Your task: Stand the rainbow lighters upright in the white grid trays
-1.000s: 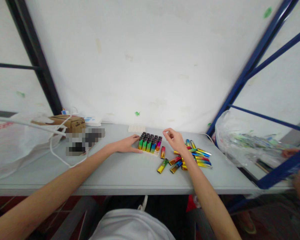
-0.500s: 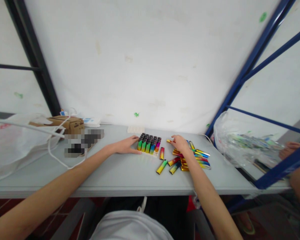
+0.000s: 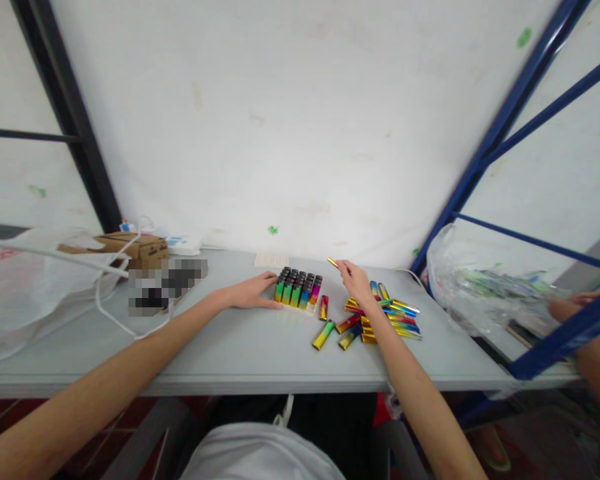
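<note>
A block of upright rainbow-coloured lighters (image 3: 299,288) stands in a tray on the grey table (image 3: 230,347). My left hand (image 3: 253,291) lies flat against the block's left side, fingers stretched out. My right hand (image 3: 354,280) is raised just right of the block, fingers pinched on one lighter (image 3: 333,263) held above the table. Under and right of that hand lies a loose pile of lighters (image 3: 387,313). Three more lighters (image 3: 325,333) lie singly in front of the block.
A cardboard box (image 3: 139,245), white cables and a white plastic bag (image 3: 25,287) sit at the left. A clear bag of lighters (image 3: 485,287) rests on the blue frame (image 3: 555,337) at the right, where another person's hand (image 3: 570,307) shows.
My right hand dipped to the loose pile, took hold of a lighter and lifted it up beside the block. My left hand has stayed against the block.
</note>
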